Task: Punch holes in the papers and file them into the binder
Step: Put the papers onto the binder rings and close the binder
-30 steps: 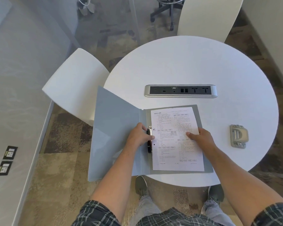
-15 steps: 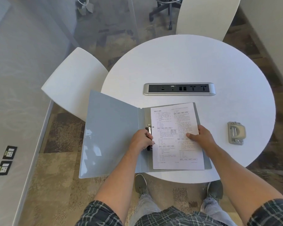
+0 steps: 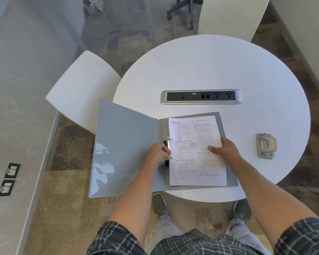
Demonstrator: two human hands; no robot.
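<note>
While the binder (image 3: 125,148) lies open, papers (image 3: 195,150) rest inside.

Left hand (image 3: 157,155) grips binder (image 3: 125,148) ring clasp (image 3: 167,144); right hand (image 3: 226,150) holds papers (image 3: 195,162).

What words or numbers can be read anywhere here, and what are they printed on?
"NEXT IAS": bold heading at the top left of the paper in the binder.
Body text and boxed labels on the paper: too small to read.
Markings on the socket strip: blurred.
Two floor labels: unreadable.
</note>
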